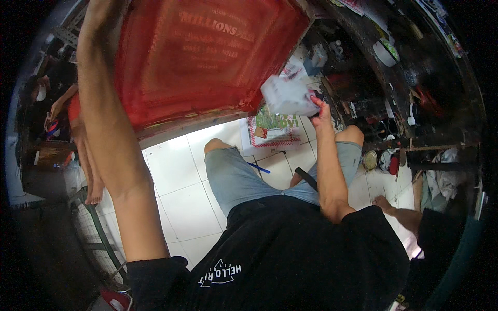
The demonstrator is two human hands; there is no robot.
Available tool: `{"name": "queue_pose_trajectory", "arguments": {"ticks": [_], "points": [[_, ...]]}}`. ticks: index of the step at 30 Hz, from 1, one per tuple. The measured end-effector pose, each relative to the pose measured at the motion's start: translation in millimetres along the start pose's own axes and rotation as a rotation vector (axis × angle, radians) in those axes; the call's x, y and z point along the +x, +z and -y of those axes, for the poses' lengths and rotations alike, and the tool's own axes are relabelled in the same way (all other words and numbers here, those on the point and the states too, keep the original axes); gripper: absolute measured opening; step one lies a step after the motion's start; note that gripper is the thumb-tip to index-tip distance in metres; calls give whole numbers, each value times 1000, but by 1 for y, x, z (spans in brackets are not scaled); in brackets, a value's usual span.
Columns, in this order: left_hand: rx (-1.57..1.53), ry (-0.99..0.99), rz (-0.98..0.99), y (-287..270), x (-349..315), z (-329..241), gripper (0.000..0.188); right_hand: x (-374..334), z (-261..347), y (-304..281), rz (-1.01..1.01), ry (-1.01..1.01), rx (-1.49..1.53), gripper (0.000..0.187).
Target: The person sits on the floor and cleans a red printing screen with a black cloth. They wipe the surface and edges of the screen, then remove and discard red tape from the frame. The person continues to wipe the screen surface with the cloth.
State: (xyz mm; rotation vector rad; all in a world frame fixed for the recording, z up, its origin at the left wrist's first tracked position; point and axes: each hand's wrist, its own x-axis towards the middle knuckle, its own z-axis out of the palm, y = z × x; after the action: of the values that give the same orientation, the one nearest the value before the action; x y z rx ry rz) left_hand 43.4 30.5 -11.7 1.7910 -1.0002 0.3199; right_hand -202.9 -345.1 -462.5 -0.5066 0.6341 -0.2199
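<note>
My right hand (320, 111) is closed on the lower right end of a whitish, semi-clear plastic sheet (290, 96), blurred by motion. Left of it a large red printing screen (207, 67) with faint lettering stands tilted up, its wooden lower edge facing me. My left arm runs up along the screen's left side; its hand lies beyond the upper edge of the picture. Below the plastic, a printed sheet (270, 137) with a red checked border and green lettering lies near my knees, and part of another printed sheet (294, 68) shows behind the plastic.
A blue stick (259, 168) lies on the white tiles between my legs. Round tins (370, 160) stand right of my knee, below a dark cluttered rack. A person's bare leg (91, 160) is at the left; another person's foot (383, 203) is at the right.
</note>
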Motion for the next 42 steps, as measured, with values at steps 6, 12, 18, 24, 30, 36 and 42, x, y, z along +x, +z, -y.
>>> {"name": "queue_pose_trajectory", "arguments": {"ticks": [6, 12, 18, 24, 30, 36, 42], "points": [[5, -86, -100, 1, -4, -10, 52, 6, -25, 2, -260, -617, -754, 67], [-24, -141, -136, 10, -1, -5, 53, -19, -58, 24, -176, -1074, -1467, 67], [-88, -220, -130, 18, 5, -12, 53, -38, -90, 24, 31, -985, -1705, 70], [-65, -211, -127, 17, 13, -6, 51, -60, -89, 20, 117, -1039, -1684, 55], [-50, -237, -161, 23, 14, -9, 49, -50, -66, 29, -9, -1069, -1590, 32], [-45, -260, -215, 23, 15, -8, 50, 31, 5, 114, -194, -1123, -1132, 19], [24, -243, -205, 10, 10, 3, 54, 162, 79, 214, -520, -1392, -1094, 27]]}}
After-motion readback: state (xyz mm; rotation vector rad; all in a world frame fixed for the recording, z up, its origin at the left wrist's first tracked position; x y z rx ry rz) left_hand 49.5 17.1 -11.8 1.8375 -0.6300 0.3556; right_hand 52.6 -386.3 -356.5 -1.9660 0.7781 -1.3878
